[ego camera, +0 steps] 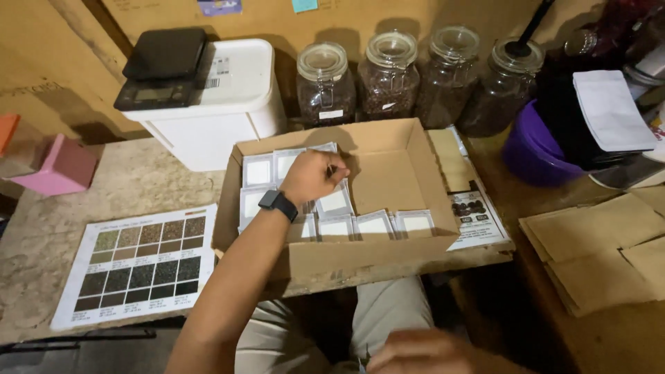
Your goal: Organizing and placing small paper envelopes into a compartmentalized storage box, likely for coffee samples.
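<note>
Left hand reaches into the shallow brown cardboard box of small white-faced flat packets on the counter.
Its grip looks closed on one packet, though unclearly; they seem light, thin and bendable, best pinched by an edge. Right hand is blurred in the lap, grip unclear.

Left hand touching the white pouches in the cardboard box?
Touching. The head view shows the left hand closed down among the white pouches inside the cardboard box, fingers resting against their tops with no gap visible.
</note>
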